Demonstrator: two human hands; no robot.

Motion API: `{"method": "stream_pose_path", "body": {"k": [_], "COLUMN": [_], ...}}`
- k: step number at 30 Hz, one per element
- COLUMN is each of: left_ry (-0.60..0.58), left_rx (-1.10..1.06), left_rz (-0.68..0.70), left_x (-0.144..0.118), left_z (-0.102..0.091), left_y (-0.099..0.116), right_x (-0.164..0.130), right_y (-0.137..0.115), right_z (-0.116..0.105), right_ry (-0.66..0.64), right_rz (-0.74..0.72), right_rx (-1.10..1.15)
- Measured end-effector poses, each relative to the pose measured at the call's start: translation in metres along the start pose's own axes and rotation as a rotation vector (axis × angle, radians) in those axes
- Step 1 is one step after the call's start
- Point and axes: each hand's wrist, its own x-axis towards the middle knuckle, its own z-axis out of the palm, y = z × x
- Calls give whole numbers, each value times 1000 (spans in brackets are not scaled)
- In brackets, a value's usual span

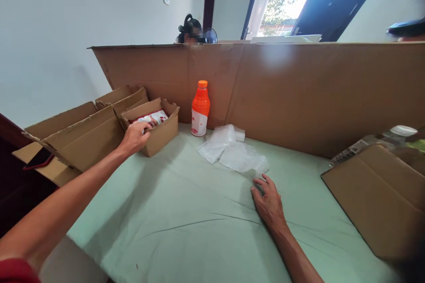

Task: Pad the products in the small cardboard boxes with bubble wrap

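Observation:
My left hand [135,136] reaches over the near side of a small cardboard box [163,136]. Its fingers are bent and closed at the near edge of a red-and-white packet [158,117] lying inside. Whether they grip the packet or the box rim is hidden. Over the green cloth, my right hand [268,201] is open, with its fingers apart and nothing in them. Just beyond its fingertips lie crumpled pieces of clear bubble wrap [237,152]. An orange bottle [200,108] with an orange cap and white label stands upright between the small box and the wrap.
Larger open cardboard boxes [89,137] stand at the left. A tall cardboard panel [299,93] runs along the back, with a person's head [191,31] behind it. At right, a clear plastic bottle [395,137] with a white cap lies behind a cardboard flap [381,194].

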Motion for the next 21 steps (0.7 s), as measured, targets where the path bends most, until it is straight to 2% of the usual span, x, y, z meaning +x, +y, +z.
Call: {"method": "stream_pose_path", "body": {"k": [4,5,7,9,11,15,21], "left_ry": [43,92,177,252,308,318,122], "left_rx": [-71,-113,-160,-156,-137,-213,-593], "left_rz": [128,217,304,276,170,-24,-329], "left_x": [-88,-112,-157,-195,-223,-250,-251], "left_z": [-35,-43,-56,-67,-73,-68,-26], "left_y": [-1,-2,-4,-3,-3,-11,-41], "right_x": [1,2,3,3,3,0,-22], "right_y": [4,4,3,1,-3,-12,-29], "right_z": [1,2,3,3,3,-3,-22], "right_ry": [48,58,72,82,88,130,166], "right_rz": [12,21,33,40,55,106,110], "right_rx": [51,59,71,77,85,148,174]}}
